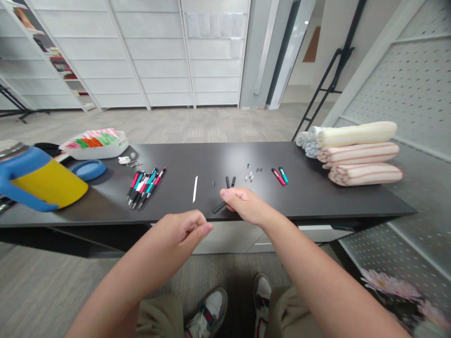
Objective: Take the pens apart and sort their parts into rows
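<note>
My right hand (243, 202) pinches a black pen barrel part (219, 207) over the table's front edge. Two more short black pen parts (230, 180) lie just beyond its fingers. Closer to me, at the left, my left hand (186, 230) is closed, its fingers curled and the thumb laid along them; whatever they may hold is hidden. A thin white ink refill (195, 189) lies on the table past the left hand. Beside it is a tiny spring (213, 184). Small white and clear pieces (250, 177) are scattered right of the black parts.
On the dark table (169, 162), a pile of pens (145, 187) lies left. Red and teal barrels (280, 176) lie right of centre, short of rolled towels (362, 152). A yellow-blue jug (45, 178), blue lid (89, 170) and white basket (95, 151) occupy the left end.
</note>
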### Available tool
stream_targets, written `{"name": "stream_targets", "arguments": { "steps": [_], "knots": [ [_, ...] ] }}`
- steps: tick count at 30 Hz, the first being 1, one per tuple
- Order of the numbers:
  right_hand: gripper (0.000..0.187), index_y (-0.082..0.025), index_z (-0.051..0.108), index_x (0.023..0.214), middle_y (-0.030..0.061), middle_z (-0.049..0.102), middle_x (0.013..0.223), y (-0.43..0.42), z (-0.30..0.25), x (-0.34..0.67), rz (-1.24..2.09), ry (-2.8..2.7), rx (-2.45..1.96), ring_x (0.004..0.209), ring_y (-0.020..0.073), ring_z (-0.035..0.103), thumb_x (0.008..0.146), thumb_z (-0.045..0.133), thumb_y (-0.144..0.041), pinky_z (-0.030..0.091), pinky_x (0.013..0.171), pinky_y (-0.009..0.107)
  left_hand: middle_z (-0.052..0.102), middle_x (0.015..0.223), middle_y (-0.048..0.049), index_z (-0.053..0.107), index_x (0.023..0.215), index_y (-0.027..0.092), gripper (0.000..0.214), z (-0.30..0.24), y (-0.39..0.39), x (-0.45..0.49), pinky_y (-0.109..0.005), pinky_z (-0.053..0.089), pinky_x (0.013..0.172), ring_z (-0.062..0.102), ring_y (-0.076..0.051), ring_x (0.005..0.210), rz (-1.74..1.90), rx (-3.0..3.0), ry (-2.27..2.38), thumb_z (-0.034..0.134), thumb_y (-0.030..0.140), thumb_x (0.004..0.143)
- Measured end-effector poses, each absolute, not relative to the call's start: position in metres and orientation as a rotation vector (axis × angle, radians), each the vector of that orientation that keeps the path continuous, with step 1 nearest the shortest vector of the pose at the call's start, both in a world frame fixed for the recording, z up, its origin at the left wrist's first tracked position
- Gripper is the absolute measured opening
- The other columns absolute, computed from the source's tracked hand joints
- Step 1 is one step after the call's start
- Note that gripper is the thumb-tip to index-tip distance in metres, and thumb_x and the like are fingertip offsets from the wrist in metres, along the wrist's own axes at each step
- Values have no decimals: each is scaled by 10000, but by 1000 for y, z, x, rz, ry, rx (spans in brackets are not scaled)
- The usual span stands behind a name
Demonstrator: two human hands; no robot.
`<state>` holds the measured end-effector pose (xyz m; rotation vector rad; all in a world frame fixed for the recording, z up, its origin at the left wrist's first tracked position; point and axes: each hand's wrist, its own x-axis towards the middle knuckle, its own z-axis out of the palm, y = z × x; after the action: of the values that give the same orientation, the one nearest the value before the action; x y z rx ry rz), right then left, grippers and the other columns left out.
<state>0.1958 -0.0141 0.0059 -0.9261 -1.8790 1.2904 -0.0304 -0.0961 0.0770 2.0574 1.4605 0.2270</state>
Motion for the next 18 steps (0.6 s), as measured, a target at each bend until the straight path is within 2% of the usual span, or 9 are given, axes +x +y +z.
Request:
{"name": "stream_targets", "arguments": {
  "steps": [3, 6, 8, 11, 14, 18],
  "knots": [
    [619, -215, 403, 643, -59, 351, 597, -15, 8, 192, 1267, -1928, -929, 563, 103, 296, 1026, 412, -702, 255, 547, 263, 689, 771, -4, 634, 1148, 218, 388, 68, -95, -15, -293, 371, 627, 652, -216, 701, 298, 2162, 1643, 561, 569, 1000],
    [618, -188, 548, 682, -28, 514, 647, -16, 8, 189, 1287, -2006, -849, 625, 120, 445, 1035, 420, -679, 364, 610, 251, 762, 959, -106, 602, 1246, 177, 421, 55, -93, 5, -320, 432, 671, 731, -280, 835, 257, 2332, 1740, 503, 535, 1048],
    [615, -176, 636, 732, 4, 641, 731, -16, 7, 188, 1325, -2017, -805, 712, 145, 560, 1038, 430, -668, 444, 694, 259, 775, 1010, -141, 614, 1200, 168, 379, 48, -91, 13, -326, 449, 657, 754, -301, 865, 196, 2395, 1802, 430, 480, 1087],
    [592, -176, 721, 839, 32, 738, 826, -16, 5, 188, 1487, -1944, -755, 794, 173, 662, 1034, 453, -667, 513, 785, 285, 786, 972, -137, 625, 1155, 177, 379, 46, -90, 18, -313, 444, 632, 762, -287, 821, 114, 2417, 1826, 335, 418, 1116],
    [581, -173, 742, 860, 43, 764, 845, -16, 5, 191, 1558, -1921, -686, 797, 173, 681, 1039, 465, -651, 528, 814, 296, 772, 897, -116, 628, 1103, 180, 376, 52, -90, 16, -311, 407, 624, 736, -269, 777, 157, 2338, 1762, 321, 397, 1115],
    [610, -171, 730, 795, 45, 755, 826, -14, 6, 194, 1481, -1982, -640, 802, 169, 670, 1071, 418, -616, 508, 842, 296, 670, 733, -19, 552, 838, 219, 418, 54, -88, 10, -304, 355, 616, 618, -196, 654, 384, 2114, 1527, 306, 428, 1103]
  ]
}}
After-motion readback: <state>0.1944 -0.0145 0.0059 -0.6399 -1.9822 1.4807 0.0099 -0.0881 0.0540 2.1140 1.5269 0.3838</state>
